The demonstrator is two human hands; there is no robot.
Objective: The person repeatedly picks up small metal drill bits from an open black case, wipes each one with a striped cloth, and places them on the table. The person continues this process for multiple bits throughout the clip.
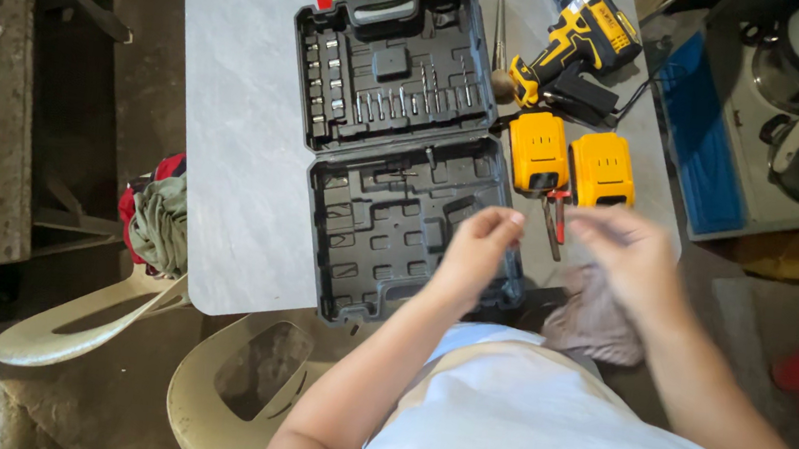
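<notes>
Grey marbled table [232,140]; black moulded plastic case [397,146] open; left hand [475,251], right hand [626,251] above

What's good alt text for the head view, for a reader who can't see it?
Two bare hands, left hand and right hand, hover over an open black tool case on a grey table. Beside the case lie two yellow battery packs and a yellow cordless drill. Blur hides whether either hand holds anything.

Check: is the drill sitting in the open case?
No, the yellow drill lies on the table to the right of the open black case, near two yellow battery packs.
</notes>
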